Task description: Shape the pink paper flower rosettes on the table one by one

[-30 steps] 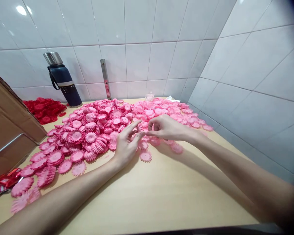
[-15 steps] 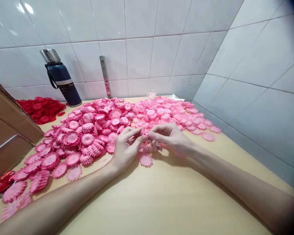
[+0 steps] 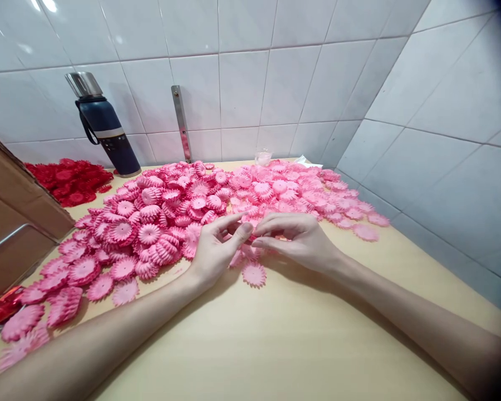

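Observation:
My left hand (image 3: 217, 248) is closed, thumb and fingers pinched together in front of the pink pile. Facing it, my right hand (image 3: 300, 242) has its thumb and fingertips bent inward, almost touching the left. Between the fingertips is a pink scalloped flower disc (image 3: 250, 223), mostly covered by the fingers. Just below the hands, a loose light-pink flower disc (image 3: 254, 274) lies flat on the table (image 3: 275, 345). Behind and to the left spreads a big heap of pink flower discs (image 3: 150, 211), many nested in stacks. Paler single discs (image 3: 292, 189) lie at the right.
A dark blue thermos (image 3: 108, 131) leans at the tiled wall. Beside it are red flower discs (image 3: 67, 181). A cardboard box (image 3: 19, 217) stands at left, with a red wrapper (image 3: 0, 309) below. A small clear cup (image 3: 263, 156) and a metal strip (image 3: 181, 123) are at the back.
The view has shifted slightly. My right hand has turned a little, its fingers now straighter and lying closer together. My left hand stays pinched in nearly the same place.

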The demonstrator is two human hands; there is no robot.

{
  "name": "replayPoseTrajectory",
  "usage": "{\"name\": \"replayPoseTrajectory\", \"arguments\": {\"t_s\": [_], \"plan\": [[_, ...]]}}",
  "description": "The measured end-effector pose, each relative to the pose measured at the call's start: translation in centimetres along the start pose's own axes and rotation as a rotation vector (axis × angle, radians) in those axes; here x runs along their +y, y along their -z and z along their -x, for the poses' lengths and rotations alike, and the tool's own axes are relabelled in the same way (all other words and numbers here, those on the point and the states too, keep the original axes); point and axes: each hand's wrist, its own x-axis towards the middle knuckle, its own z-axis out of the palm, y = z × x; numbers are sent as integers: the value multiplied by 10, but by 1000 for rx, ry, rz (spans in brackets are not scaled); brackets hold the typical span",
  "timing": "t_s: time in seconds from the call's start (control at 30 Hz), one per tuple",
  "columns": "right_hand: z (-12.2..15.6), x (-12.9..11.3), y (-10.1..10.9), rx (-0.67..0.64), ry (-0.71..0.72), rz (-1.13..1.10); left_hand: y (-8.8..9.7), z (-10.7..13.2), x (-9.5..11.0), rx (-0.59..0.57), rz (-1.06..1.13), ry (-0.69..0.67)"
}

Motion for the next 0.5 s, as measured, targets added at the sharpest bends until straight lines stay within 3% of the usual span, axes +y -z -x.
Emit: {"name": "replayPoseTrajectory", "arguments": {"t_s": [0.3,0.4,0.5], "plan": [[3,0,2,-100,-281,-327,1,1,-1,-64,14,45],[2,-3,4,-123,-331,-345,0,1,0,-106,16,2],[2,-4,5,-75,-355,-395,-1,2,1,-58,59,-59]]}}
